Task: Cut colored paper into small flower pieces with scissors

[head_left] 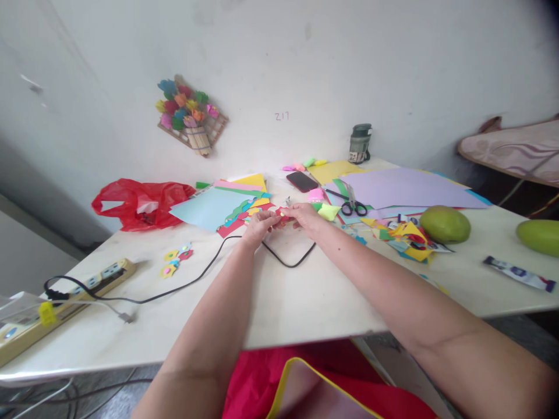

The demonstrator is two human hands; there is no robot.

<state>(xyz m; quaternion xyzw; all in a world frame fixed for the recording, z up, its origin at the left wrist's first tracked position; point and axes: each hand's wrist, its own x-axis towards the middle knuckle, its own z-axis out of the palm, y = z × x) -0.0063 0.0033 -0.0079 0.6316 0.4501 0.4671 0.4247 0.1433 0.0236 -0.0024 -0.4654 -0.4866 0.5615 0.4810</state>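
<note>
Over the middle of the table, my left hand (259, 226) and my right hand (303, 216) meet at a small red paper flower (283, 213) with a yellowish centre. Fingers of both hands are closed on its edges; part of it is hidden behind them. Wavy-cut strips of coloured paper (240, 215) lie just beyond my left hand. Close to my right hand are a pink lump of clay (315, 195) and a yellow-green packet (329, 211). Several finished paper flowers (168, 270) in yellow, red and blue lie on the table to the left.
A black cord (174, 289) runs from the power strip (100, 282) under my arms. Scissors (353, 205), a phone (302, 181), lilac sheets (402, 187), paper scraps (410, 235), green fruit (444, 224), a glue tube (519, 273), a red bag (131, 201) and a tumbler (360, 143) surround the hands.
</note>
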